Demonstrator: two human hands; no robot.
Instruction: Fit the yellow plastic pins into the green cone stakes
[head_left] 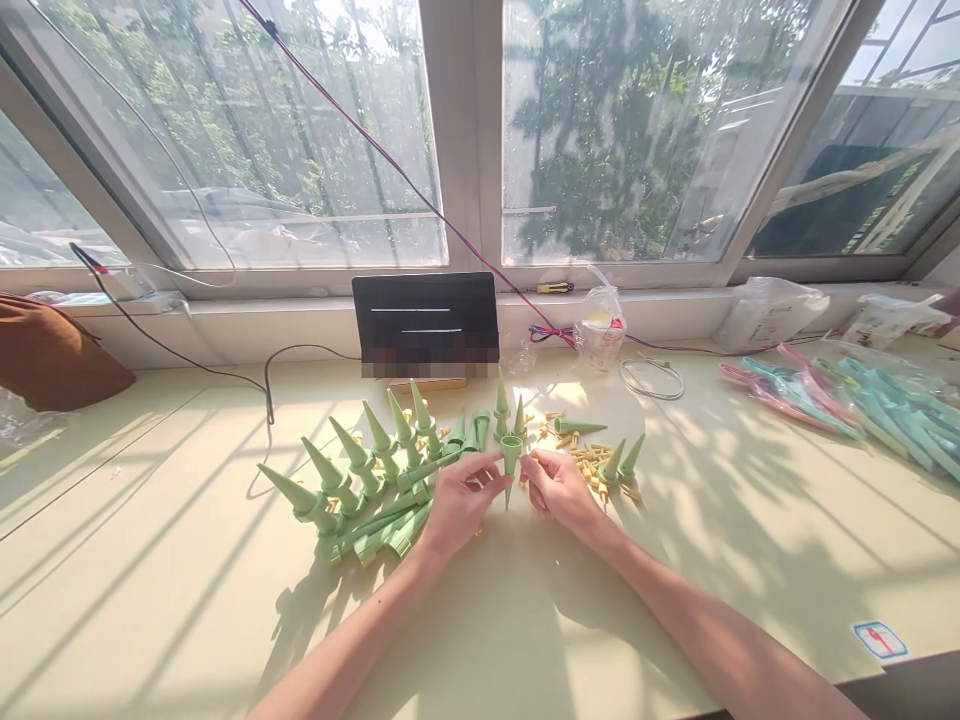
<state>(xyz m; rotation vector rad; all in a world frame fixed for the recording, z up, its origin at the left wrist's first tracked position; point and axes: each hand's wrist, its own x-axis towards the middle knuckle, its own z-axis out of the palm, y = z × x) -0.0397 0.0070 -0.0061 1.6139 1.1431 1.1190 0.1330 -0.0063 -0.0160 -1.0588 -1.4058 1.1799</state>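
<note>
My left hand [463,502] pinches a light green hollow cone [511,456], its open end up and its tip pointing down. Just to the right, my right hand [561,490] is closed, thumb and fingers pressed together near the cone; anything in them is too small to make out. Left of my hands stands a row of green spiked pieces [349,450], with green tubes [382,528] lying in front. Small yellow peg-like pieces [591,458] are scattered beyond and beside my right hand. Two upright green cones [630,457] stand among them, and another cone [579,426] lies on its side.
A dark tablet [424,310] leans at the back by the window. Behind the work are a plastic-wrapped cup [601,330] and a coiled cable [651,378]. Bagged pink and teal parts [795,392] lie at the right; a brown bag [56,352] sits at the left.
</note>
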